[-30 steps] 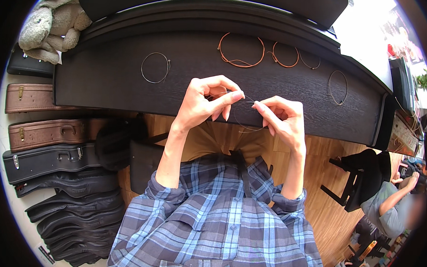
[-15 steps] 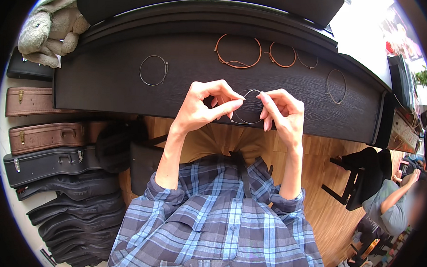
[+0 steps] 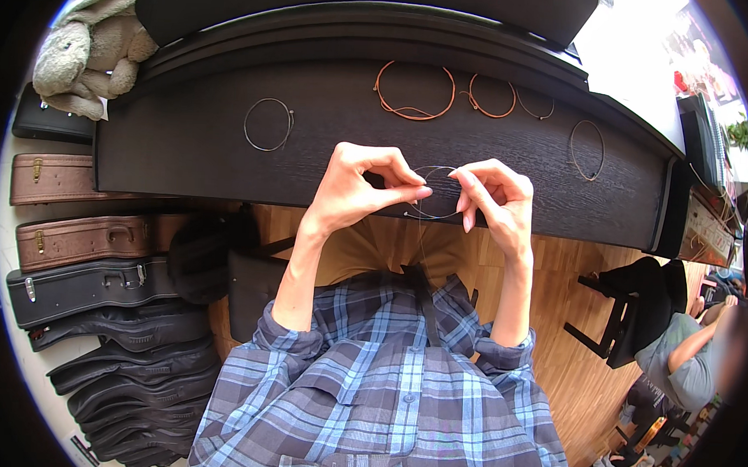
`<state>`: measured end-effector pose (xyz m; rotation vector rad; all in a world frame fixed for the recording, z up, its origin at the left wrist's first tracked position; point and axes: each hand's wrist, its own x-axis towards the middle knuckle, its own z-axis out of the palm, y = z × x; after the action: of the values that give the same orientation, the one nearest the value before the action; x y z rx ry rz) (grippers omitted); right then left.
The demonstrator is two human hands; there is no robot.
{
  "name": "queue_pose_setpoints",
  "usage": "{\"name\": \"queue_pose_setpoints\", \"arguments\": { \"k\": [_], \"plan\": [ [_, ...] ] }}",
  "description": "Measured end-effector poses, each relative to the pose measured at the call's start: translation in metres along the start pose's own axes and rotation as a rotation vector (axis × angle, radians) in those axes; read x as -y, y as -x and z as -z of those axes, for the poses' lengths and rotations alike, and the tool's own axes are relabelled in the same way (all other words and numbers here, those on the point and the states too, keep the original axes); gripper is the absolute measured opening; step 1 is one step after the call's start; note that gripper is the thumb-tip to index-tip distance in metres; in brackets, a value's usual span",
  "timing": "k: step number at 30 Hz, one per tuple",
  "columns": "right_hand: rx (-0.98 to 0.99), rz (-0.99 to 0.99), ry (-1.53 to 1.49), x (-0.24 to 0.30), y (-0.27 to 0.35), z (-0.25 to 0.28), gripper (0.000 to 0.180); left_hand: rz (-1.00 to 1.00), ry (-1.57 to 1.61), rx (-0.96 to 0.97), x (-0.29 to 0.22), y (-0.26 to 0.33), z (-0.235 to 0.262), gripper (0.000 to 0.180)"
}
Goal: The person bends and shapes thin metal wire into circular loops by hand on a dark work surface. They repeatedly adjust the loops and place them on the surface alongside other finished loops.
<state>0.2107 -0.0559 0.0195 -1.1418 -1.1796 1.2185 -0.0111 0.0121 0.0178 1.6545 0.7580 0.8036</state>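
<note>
A thin silver guitar string (image 3: 436, 217), wound into a small loop, hangs between my hands above the dark tabletop's front edge. My left hand (image 3: 359, 188) pinches its left side between thumb and fingers. On the other side, the thumb and index finger of my right hand (image 3: 503, 201) grip the loop. A small ball end shows below my left fingertips, and a faint loose strand hangs down toward my lap. Beyond my hands lie a large bronze coiled string (image 3: 413, 118), a smaller bronze coil (image 3: 493, 117) and a thin dark coil (image 3: 543, 118).
More coiled strings lie on the tabletop: a silver one (image 3: 246, 128) at left and another (image 3: 572, 146) at right. A plush toy (image 3: 67, 58) sits at the far left corner. Instrument cases (image 3: 85, 240) line the left side. A stool (image 3: 627, 312) and another person (image 3: 683, 359) are at right.
My left fingertips have shifted slightly right and down along the string. The loop's top has flattened and widened, and a loose strand now hangs below. My right hand has barely moved.
</note>
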Motion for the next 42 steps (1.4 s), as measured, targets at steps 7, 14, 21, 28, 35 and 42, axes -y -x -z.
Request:
{"name": "queue_pose_setpoints", "arguments": {
  "k": [7, 14, 21, 28, 35, 42],
  "plan": [
    [0.015, 0.004, 0.029, -0.010, -0.005, 0.002, 0.011, 0.080, 0.061, -0.104, 0.005, -0.005, -0.001, 0.026],
    [0.038, -0.039, 0.086, -0.009, -0.008, -0.001, 0.010, 0.164, 0.029, -0.155, -0.001, -0.009, -0.006, 0.024],
    [0.087, -0.054, 0.258, 0.008, 0.015, -0.002, 0.009, 0.200, 0.227, -0.023, -0.015, 0.013, 0.002, 0.012],
    [0.102, -0.127, 0.164, 0.009, 0.013, -0.003, 0.008, 0.359, 0.384, 0.069, -0.018, 0.016, 0.014, 0.019],
    [0.135, -0.098, 0.150, 0.006, 0.006, 0.001, 0.009, 0.191, 0.204, 0.078, -0.012, 0.010, 0.016, 0.019],
    [0.058, -0.107, 0.022, 0.004, 0.004, -0.002, 0.009, 0.048, 0.251, 0.034, -0.003, 0.010, 0.016, 0.033]
  ]
}}
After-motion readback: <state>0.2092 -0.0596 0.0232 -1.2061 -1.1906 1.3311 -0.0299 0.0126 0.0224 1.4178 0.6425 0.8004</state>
